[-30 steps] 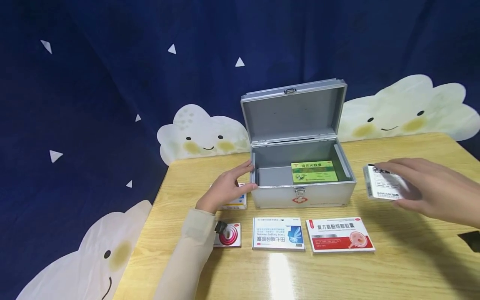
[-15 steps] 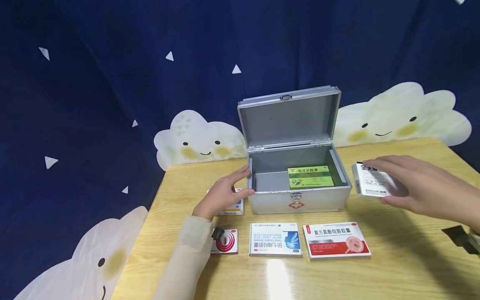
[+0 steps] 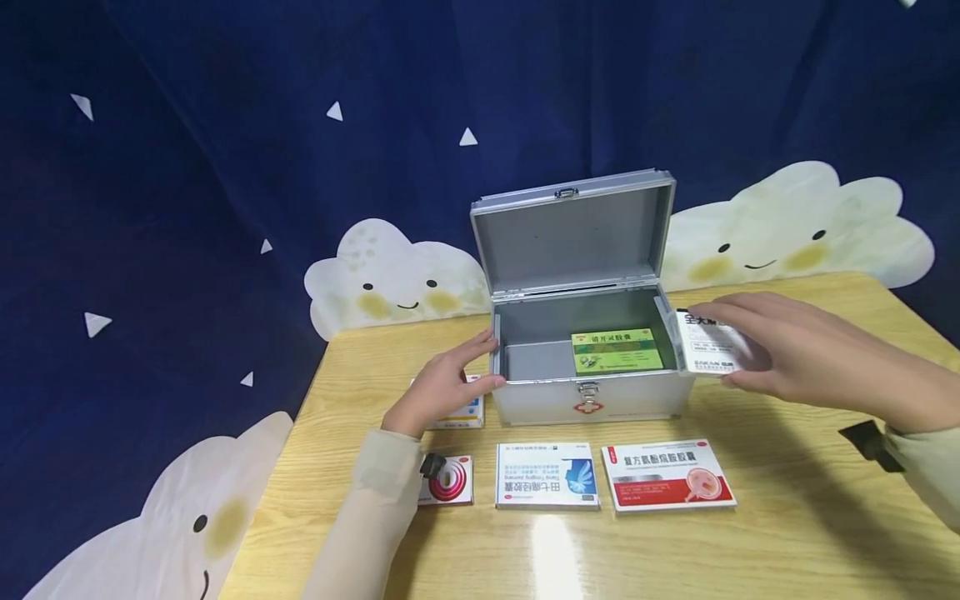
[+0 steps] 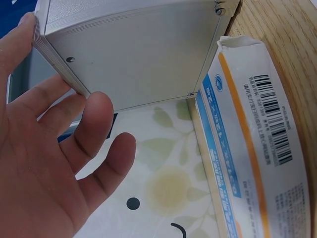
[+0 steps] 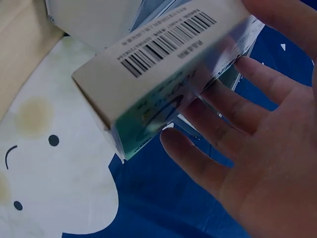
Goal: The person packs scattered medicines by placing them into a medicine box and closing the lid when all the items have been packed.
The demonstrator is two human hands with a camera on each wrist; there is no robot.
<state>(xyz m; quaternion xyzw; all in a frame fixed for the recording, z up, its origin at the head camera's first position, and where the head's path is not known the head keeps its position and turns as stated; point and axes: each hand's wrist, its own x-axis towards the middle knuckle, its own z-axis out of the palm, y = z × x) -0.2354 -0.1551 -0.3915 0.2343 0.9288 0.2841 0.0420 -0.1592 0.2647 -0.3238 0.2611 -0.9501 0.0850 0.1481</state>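
My right hand [image 3: 787, 350] grips a white medicine box [image 3: 708, 346] between thumb and fingers, level with the right wall of the silver first-aid case [image 3: 540, 404]. In the right wrist view, this box [image 5: 168, 49] shows a barcode end and a teal-marked side. The case stands with its lid up, and a green medicine box [image 3: 617, 352] lies in its right part. My left hand [image 3: 438, 387] rests on the case's left edge, thumb and fingers spread along it. Beside it, a white box with orange and blue stripes [image 4: 257, 139] lies close to the case, partly hidden in the head view.
In front of the case lie a red-and-white box [image 3: 667, 477], a white-and-blue box [image 3: 547, 477] and a box with pink rings [image 3: 450, 481], partly behind the left sleeve. A blue curtain [image 3: 225, 125] with clouds hangs behind the wooden table [image 3: 637, 558].
My right hand has carried the white medicine box left, up to the case's right wall. The left hand stays on the case; the whole view has shifted slightly.
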